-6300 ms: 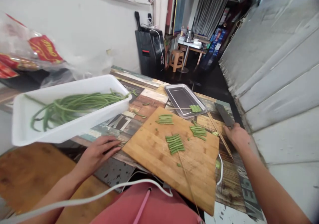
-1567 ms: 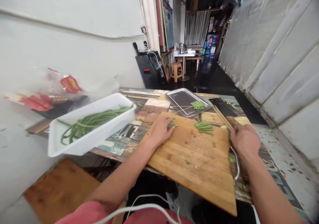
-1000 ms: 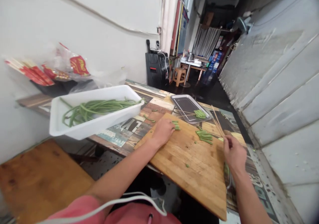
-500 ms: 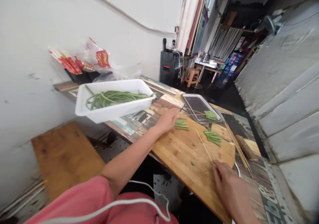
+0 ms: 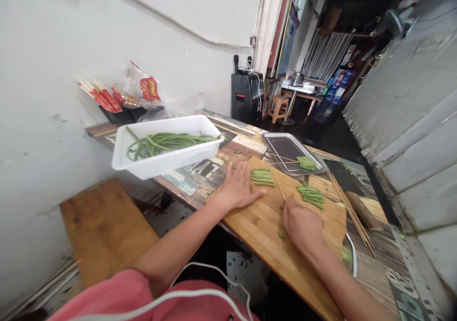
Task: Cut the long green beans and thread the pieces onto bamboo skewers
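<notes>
**Gripping a thin skewer over the cutting board**

Holds the thin skewer in the closed right hand, with fingers curled round it and with its tip just beside the right end of a row of cut bean pieces. Rests the left hand open, palm down with fingers spread, on the left side of the cutting board, gripping nothing visible. Cannot tell whether touching the row there. Has more cut pieces to the right on the same board, and, just beyond, a metal tray with skewered beans at its near end. Also has, on the bench, loose sticks and a knife to the right, and a white tub of long beans to the left.
</notes>
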`<state>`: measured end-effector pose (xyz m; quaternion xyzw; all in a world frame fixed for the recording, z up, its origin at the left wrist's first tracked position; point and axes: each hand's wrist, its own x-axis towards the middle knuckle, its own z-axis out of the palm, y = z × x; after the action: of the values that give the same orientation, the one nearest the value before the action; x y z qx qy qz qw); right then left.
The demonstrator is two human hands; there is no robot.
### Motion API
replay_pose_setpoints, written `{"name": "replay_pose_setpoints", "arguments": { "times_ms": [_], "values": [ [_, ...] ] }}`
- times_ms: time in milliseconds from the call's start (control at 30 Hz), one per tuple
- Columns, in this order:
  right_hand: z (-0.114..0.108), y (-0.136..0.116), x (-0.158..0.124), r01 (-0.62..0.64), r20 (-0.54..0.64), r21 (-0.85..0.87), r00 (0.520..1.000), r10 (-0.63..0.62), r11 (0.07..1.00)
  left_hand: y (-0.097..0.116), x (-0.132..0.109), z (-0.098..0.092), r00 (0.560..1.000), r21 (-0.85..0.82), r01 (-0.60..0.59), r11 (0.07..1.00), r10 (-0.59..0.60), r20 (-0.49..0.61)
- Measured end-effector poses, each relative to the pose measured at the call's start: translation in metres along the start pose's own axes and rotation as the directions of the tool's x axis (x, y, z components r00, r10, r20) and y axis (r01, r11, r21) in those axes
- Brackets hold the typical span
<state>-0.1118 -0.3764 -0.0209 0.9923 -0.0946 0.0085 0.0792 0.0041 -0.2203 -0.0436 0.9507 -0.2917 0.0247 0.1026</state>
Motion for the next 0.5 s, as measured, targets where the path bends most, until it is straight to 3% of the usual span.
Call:
{"name": "replay_pose_setpoints", "arguments": {
  "times_ms": [200, 500],
  "values": [
    [0.014, 0.002, 0.002, 0.029, -0.088, 0.005, 0.996, -0.028, 1.000, -0.005, 0.000, 0.010, 0.996, 0.022, -0.013, 1.000, 0.015, -0.086],
    [0.017, -0.001, 0.003, 0.061, -0.159, 0.026, 0.986, -0.056, 0.998, -0.003, 0.010, 0.015, 0.992, 0.052, -0.076, 0.996, 0.080, -0.095]
  ]
}}
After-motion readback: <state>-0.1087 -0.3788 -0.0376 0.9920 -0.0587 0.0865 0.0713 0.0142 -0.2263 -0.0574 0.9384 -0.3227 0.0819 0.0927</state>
